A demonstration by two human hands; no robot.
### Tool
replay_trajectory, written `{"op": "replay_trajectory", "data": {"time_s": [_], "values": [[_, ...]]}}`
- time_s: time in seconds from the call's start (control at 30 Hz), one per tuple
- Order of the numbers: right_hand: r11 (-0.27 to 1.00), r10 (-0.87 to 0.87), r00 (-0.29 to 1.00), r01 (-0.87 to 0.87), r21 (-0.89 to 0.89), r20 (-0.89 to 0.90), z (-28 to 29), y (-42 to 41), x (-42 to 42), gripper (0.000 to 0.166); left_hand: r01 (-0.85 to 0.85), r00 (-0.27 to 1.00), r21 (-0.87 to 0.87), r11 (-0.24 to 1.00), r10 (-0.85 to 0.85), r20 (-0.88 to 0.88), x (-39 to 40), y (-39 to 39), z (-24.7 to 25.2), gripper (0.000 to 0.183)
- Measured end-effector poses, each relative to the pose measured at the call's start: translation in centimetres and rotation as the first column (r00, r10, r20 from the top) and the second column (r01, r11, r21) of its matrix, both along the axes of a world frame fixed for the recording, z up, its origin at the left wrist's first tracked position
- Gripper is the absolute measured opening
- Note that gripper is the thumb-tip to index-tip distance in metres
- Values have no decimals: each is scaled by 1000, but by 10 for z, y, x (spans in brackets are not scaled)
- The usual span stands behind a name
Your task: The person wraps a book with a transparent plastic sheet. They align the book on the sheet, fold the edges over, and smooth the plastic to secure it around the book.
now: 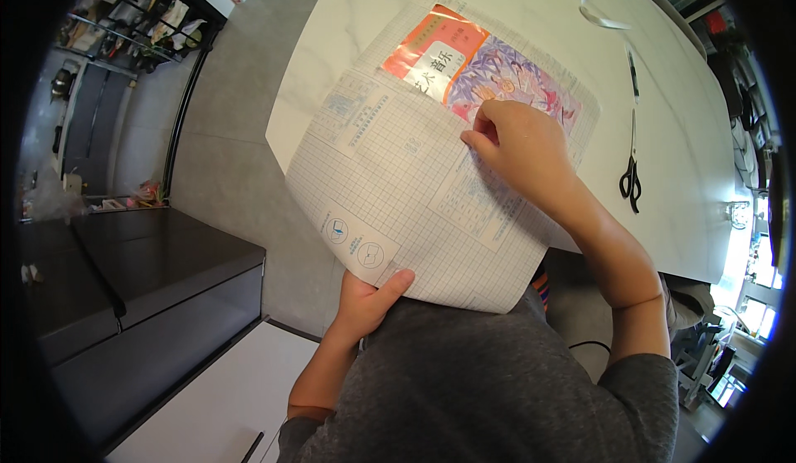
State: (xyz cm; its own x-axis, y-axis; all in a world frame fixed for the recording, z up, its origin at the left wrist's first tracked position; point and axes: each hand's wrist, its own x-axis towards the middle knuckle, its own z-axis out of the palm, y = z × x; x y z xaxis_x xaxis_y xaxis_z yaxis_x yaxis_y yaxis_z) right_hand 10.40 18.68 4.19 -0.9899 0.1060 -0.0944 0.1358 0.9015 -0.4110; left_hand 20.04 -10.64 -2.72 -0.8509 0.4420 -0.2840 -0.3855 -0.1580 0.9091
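A textbook (422,46) with an orange and purple illustrated cover lies on the table, bearing large printed characters. Its lower part is hidden under a broad sheet of grid-printed backing paper (373,158), which hangs past the table edge towards my body. More gridded sheet shows around the book's far and right borders. My left hand (372,298) grips the near edge of the backing paper, thumb on top and fingers beneath. Over the edge where paper meets cover, my right hand (519,143) rests with curled fingers; whether it pinches the sheet is hidden.
Black-handled scissors (630,180) lie on the white marbled table (678,152) to the right. Beyond them are a slim knife or pen (633,74) and a curled clear strip (602,20). A dark cabinet (155,276) stands left, across the grey floor (211,171).
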Motion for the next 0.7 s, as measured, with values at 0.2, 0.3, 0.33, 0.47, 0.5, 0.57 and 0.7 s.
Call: {"op": "replay_trajectory", "data": {"time_s": [0.2, 0.3, 0.33, 0.47, 0.5, 0.57, 0.7], "values": [[997, 21, 999, -25, -78, -50, -3, 17, 8, 20, 9, 1000, -11, 1000, -9, -1, -1, 0, 1, 59], [986, 65, 986, -87, -144, -152, -2, 19, 11, 17, 10, 1000, -7, 1000, -10, -2, -1, 0, 1, 58], [981, 69, 978, -103, -166, -197, 2, 17, 12, 16, 7, 1000, -5, 1000, -7, -4, -1, 0, 0, 58], [908, 6, 986, -75, -412, -166, 33, 2, 24, 10, 33, 999, -46, 998, -32, 11, 0, -3, -2, 58], [921, 19, 979, -97, -377, -205, 35, -1, 26, 10, 41, 999, -46, 998, -40, 14, -1, -3, -3, 58], [942, 49, 959, -137, -305, -280, 37, -5, 31, 9, 42, 999, -46, 998, -41, 13, -1, -2, -4, 59], [964, 151, 946, -205, -171, -286, 36, -12, 36, 18, 26, 1000, -45, 999, -26, 10, -2, 1, -3, 60]]}}
